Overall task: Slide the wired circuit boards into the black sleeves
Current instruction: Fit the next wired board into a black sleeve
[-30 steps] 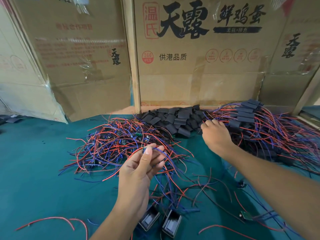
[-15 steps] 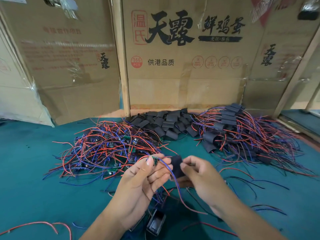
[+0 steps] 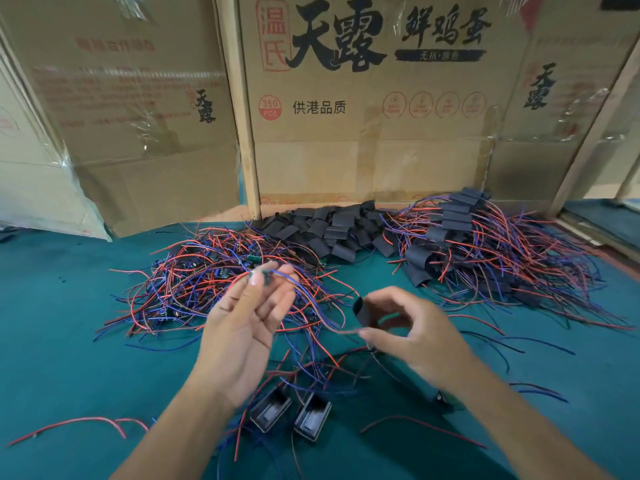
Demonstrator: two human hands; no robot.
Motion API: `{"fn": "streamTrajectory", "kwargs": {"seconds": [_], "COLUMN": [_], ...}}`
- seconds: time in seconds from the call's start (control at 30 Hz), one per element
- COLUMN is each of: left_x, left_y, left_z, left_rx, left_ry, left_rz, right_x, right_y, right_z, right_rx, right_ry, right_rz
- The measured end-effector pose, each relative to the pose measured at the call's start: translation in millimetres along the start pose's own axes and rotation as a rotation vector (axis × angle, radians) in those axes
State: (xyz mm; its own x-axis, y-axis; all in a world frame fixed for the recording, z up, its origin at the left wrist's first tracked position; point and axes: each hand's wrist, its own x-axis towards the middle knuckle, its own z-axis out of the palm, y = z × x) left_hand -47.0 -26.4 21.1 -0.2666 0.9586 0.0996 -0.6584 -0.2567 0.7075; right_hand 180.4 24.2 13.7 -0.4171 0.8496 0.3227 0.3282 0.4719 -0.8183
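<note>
While the left hand (image 3: pixel 242 327) pinches a small green circuit board (image 3: pixel 266 276) between thumb and fingertips at frame centre, its blue and red wires (image 3: pixel 311 303) arc right toward the right hand (image 3: pixel 412 330). Right thumb and fingers curl round a black sleeve (image 3: pixel 363 311), with the wire ends passing at the lower fingertips; whether they are already inside the sleeve I cannot tell, the frame is blurred there.

Judgement: step in hand is threading, board not yet sleeved. To do it well:
- keep the sleeve mouth squeezed open, not flattened
- feed both wires together, ends aligned, then pull them through so the board follows
- hold the board by its edges and keep it in line with the sleeve mouth

Outward: unsleeved boards with wires lie in a tangled pile (image 3: pixel 214 282) left of centre. Empty sleeves sit in a heap (image 3: pixel 329 230) at upper centre. Finished sleeved units (image 3: pixel 460 244) lie upper right, wires fanning right. 2 small black boxes (image 3: pixel 291 414) sit at lower centre on the green table (image 3: pixel 59 358). Cardboard cartons (image 3: pixel 363 133) stand behind.
</note>
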Motion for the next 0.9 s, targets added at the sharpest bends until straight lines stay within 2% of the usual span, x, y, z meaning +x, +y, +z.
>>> {"fn": "streamTrajectory", "kwargs": {"seconds": [0.03, 0.1, 0.2, 0.43, 0.57, 0.9], "left_x": [2.1, 4.0, 4.7, 7.4, 8.7, 5.6], "left_y": [2.7, 4.6, 2.7, -0.4, 0.1, -0.7], "left_z": [-2.5, -6.1, -8.6, -13.4, -15.3, -10.6], "left_rx": [-0.008, -0.006, 0.0, 0.002, 0.001, 0.046], "left_ry": [0.028, 0.053, 0.067, 0.074, 0.084, 0.059], "left_rz": [0.024, 0.048, 0.048, 0.045, 0.06, 0.055], "right_x": [0.8, 1.0, 0.3, -2.9, -4.0, -6.1], "right_y": [5.2, 12.6, 13.7, 6.7, 1.2, -1.4], "right_z": [-6.5, -11.9, -6.9, -9.3, -11.2, -7.0], "right_rx": [-0.209, -0.363, -0.377, -0.46, -0.512, -0.552], "right_ry": [0.014, -0.006, -0.027, 0.092, 0.097, 0.033], "right_rz": [-0.104, -0.23, -0.325, -0.447, -0.513, -0.502]}}
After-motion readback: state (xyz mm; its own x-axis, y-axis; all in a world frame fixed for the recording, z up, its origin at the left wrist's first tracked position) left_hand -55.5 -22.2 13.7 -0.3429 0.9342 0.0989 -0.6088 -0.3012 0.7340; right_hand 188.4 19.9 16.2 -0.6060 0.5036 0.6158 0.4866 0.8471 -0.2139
